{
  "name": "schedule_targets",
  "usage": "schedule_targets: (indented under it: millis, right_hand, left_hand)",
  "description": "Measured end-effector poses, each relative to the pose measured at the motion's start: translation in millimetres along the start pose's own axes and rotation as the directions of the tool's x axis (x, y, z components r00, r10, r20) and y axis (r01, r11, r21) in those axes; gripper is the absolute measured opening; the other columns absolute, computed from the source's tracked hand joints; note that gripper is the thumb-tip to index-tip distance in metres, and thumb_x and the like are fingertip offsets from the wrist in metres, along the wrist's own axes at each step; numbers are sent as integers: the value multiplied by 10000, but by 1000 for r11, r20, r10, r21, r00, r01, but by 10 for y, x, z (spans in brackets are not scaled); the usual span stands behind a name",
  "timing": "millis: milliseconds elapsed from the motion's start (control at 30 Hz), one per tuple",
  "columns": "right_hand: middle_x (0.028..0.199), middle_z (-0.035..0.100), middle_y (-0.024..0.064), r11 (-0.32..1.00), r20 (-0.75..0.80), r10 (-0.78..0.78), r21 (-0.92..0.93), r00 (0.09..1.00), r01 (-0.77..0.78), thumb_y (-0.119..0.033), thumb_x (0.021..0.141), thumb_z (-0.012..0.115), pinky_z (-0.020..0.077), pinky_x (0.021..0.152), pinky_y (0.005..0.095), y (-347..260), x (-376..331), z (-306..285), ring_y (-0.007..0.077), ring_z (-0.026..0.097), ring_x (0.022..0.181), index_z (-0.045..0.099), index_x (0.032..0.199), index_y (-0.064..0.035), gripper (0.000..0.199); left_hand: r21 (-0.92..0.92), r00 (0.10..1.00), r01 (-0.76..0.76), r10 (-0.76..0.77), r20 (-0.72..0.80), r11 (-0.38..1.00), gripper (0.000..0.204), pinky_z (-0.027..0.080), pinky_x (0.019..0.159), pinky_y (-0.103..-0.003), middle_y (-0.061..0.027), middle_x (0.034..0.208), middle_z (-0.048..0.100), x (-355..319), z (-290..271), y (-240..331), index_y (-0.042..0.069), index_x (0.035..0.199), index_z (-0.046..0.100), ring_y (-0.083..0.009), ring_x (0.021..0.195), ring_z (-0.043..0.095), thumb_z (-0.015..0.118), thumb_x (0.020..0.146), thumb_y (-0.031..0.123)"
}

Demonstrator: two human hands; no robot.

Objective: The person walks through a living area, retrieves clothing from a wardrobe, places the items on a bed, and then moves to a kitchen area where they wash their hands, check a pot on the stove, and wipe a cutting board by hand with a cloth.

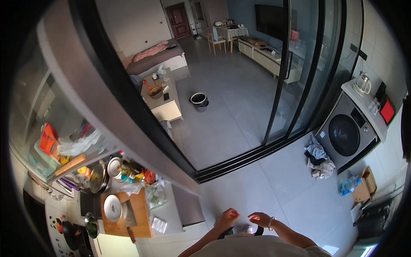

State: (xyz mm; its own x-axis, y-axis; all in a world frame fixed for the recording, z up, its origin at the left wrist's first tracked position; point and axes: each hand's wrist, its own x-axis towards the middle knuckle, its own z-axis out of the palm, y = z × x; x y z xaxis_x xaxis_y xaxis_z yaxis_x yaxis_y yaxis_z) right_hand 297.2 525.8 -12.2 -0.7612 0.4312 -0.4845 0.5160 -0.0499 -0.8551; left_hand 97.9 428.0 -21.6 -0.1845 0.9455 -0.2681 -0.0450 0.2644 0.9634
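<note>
In front of my body, at the lower middle of the view, both hands hang in the air above the grey tiled floor. My left hand [228, 217] has its fingers loosely bent, and I see nothing in it. A short gap to the right, my right hand [258, 219] points its fingers toward the left one, also holding nothing visible. A pale bracelet [271, 223] circles my right wrist. Below and between the hands, part of a shoe [248, 229] shows. Neither hand touches anything around it.
A wooden cutting board [142, 214] with a white bowl [113, 208] lies on the cluttered counter at left. Ahead runs the black sliding-door track [231, 161]. A black bin [199, 101] stands beyond. Clothes [319, 159] lie beside the washing machine [344, 135] at right.
</note>
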Motion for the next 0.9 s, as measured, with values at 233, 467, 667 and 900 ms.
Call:
schedule_targets:
  millis: [233, 467, 667, 900]
  right_hand:
    - [982, 605, 116, 1000, 107, -10, -28, 994, 13, -204, 831, 539, 455, 815, 297, -605, 1527, -1154, 189, 575, 921, 532, 1093, -64, 298]
    - [917, 623, 100, 991, 60, -135, -8, 989, 136, -139, 815, 550, 472, 765, 282, -1344, 3173, -2158, 170, 591, 858, 550, 1061, -65, 257]
    - [870, 621, 76, 971, -10, -223, 85, 975, 223, -96, 807, 549, 460, 757, 256, -1786, 4425, -2981, 152, 582, 845, 576, 918, -28, 133]
    - [827, 622, 73, 982, -151, -112, 136, 982, 133, -69, 773, 534, 459, 725, 255, -1869, 6144, -4505, 144, 571, 791, 588, 823, -8, 95]
  left_hand:
    - [216, 984, -26, 63, -167, 976, 138, 474, 653, -262, -71, 803, 616, 1655, -571, 48, 33, 864, 553, -172, 729, 600, 558, 810, 160]
    - [14, 988, -61, 62, -142, 998, 120, 472, 664, -252, -56, 810, 606, 3397, -1377, 979, 29, 899, 535, -134, 721, 584, 545, 823, 120]
    - [-12, 991, 49, -50, -120, 999, 152, 467, 688, -253, -65, 820, 601, 4829, -2009, 1311, 22, 922, 530, -134, 741, 581, 558, 812, 123]
    - [30, 998, 6, -4, -59, 1000, 171, 482, 676, -260, -88, 821, 608, 7210, -2486, 1655, 2, 927, 539, -153, 763, 597, 563, 802, 116]
